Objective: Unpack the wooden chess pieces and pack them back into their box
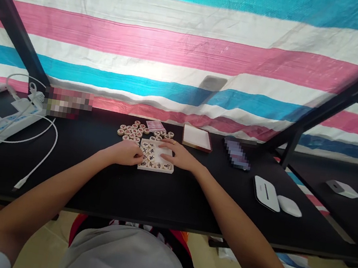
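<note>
At frame centre, the left hand (127,152) was curled, fingertips bunched at the tray (155,170) edge, contents indeterminate, while the right hand (175,154) lay flat over the seated pieces (150,164); a sideways nudge risked dislodging them.

A shallow pale box (155,168) lies flat under the right hand (175,154) and beside the left hand (127,153), holding round marked discs (150,164). Loose discs (133,132) cluster just beyond the left hand.
</note>
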A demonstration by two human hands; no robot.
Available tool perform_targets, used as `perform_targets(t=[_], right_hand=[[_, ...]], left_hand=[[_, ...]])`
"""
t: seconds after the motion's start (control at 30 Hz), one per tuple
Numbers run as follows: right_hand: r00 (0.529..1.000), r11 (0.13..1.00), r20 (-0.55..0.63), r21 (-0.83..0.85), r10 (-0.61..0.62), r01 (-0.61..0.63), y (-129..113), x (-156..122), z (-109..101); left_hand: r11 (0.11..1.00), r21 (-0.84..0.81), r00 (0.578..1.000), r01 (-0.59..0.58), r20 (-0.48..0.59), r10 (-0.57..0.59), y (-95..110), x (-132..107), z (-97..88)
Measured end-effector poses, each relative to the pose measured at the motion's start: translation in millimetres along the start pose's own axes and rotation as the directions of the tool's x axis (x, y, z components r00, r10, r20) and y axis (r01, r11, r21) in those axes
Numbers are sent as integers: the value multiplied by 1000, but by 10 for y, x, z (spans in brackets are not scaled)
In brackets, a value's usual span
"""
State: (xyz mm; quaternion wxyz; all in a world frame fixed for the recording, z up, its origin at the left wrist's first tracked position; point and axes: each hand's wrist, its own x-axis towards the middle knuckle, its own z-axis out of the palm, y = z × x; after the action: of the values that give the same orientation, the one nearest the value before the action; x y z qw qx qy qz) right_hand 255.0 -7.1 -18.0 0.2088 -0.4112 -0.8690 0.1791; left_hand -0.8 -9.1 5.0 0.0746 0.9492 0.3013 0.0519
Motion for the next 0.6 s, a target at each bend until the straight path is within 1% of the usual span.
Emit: perform_targets(t=[0.07,0.13,0.23,0.3,0.37,0.6], right_hand=[[992,998,119,32,44,-48,-28,-22,-72],[974,994,211,52,83,-96,-56,-44,-145],[953,990,284,66,101,-125,-84,-62,-208],[950,989,296,70,104,-131,-91,-62,-213],[953,988,283,77,106,-132,-89,-55,-198],[981,993,172,54,91,-101,-35,-27,-107]], left_hand=[[1000,1,1000,4,4,-4,3,-2,-5],[1000,7,1000,9,7,-9,8,-4,-8],[1000,18,1000,9,6,-9,7,-6,-4],[1000,24,1000,4,3,-5,2,-6,1],[1000,24,1000,5,1,-5,0,-5,3],[1000,8,1000,11,-2,-11,17,-4,-16]])
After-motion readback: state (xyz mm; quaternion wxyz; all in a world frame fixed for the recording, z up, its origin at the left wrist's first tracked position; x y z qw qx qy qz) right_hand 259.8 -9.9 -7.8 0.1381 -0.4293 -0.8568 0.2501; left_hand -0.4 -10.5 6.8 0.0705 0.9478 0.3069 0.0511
